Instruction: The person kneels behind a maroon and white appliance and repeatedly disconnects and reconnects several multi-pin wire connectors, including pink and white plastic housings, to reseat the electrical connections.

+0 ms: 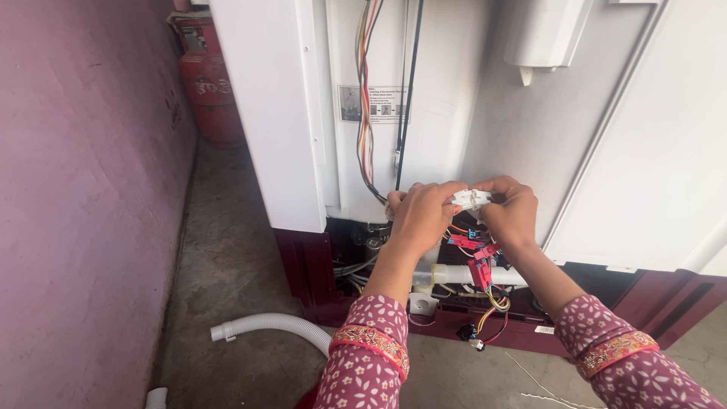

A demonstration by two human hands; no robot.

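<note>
Nearest the camera, two forearms in maroon floral sleeves with patterned cuffs reach up from the bottom edge toward the open back of a white washing machine (666,151). The left hand (421,212) and the right hand (512,208) meet at the middle, and both close their fingers on a small white plastic connector (472,199) held between them, the left pinching its near end and the right pinching the other, so neither hand is spread. Just under the hands hang red connectors (478,261) on a knot of yellow, black and red wires (494,307), in front of a white pipe (485,274) that runs across the machine's dark red base (303,280). Lower left, on the concrete floor (227,265), a ribbed white drain hose (273,326) curves toward the sleeves, and thin white strands lie on the floor at the lower right. Above the hands, a bundle of coloured wires (365,91) and a black cable (409,83) run down the white back panel past a small printed label (371,104). Farthest back, a red gas cylinder (208,83) stands against the purple wall (76,189) on the left.
</note>
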